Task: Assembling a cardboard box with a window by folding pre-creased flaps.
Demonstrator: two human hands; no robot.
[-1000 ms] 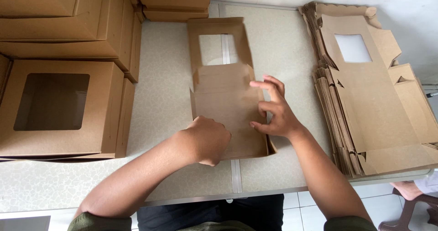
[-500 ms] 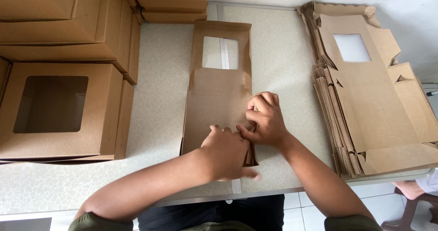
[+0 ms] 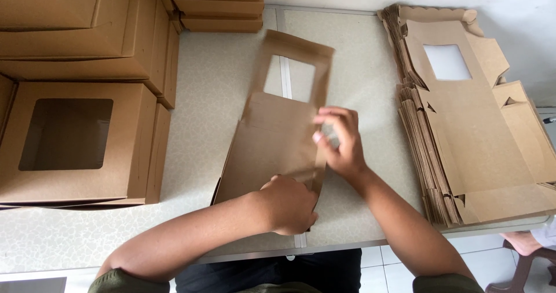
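Where the made-up boxes (image 3: 75,142) stand: far left of the counter (image 3: 202,96), brown windowed cartons stacked in rows, well apart from the work.
Left hand (image 3: 288,205): knuckles up on the near end of the box blank (image 3: 272,148), fingers curled under and hidden; I cannot tell whether they grip or only press.
Box blank: mid-counter, just ahead of the person, brown card with a clear window (image 3: 289,77) at its far end, which tilts up off the counter.
Step in hand: by my reading, the long right-side flap is being creased upward.
Right hand (image 3: 341,145): fingers closed in a pinch on that right edge.
Next move calls for: a firm hold at the near end while the crease is run straight along the score.
Flat stack (image 3: 469,131): unfolded blanks piled at the right.
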